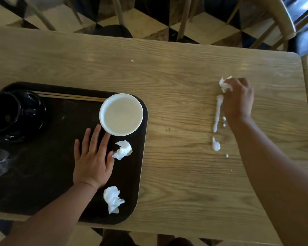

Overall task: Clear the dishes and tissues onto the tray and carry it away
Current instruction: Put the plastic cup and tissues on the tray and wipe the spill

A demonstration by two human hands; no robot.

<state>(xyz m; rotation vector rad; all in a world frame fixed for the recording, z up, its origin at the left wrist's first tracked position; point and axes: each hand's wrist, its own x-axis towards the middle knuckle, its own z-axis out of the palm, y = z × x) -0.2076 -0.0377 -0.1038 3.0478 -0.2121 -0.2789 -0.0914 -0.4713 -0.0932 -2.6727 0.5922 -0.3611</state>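
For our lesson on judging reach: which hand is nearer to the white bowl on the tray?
Left. The left hand lies flat on the tray, fingertips right at the white bowl rim. The right hand is far off across the table, holding a tissue by the spill.

One dark tray (43, 174) holds one white bowl (121, 114), one black pot (16, 114), one pair of chopsticks (69, 96) and two crumpled tissues (123, 150) (112, 198); a third tissue (224, 84) lies right of the tray.
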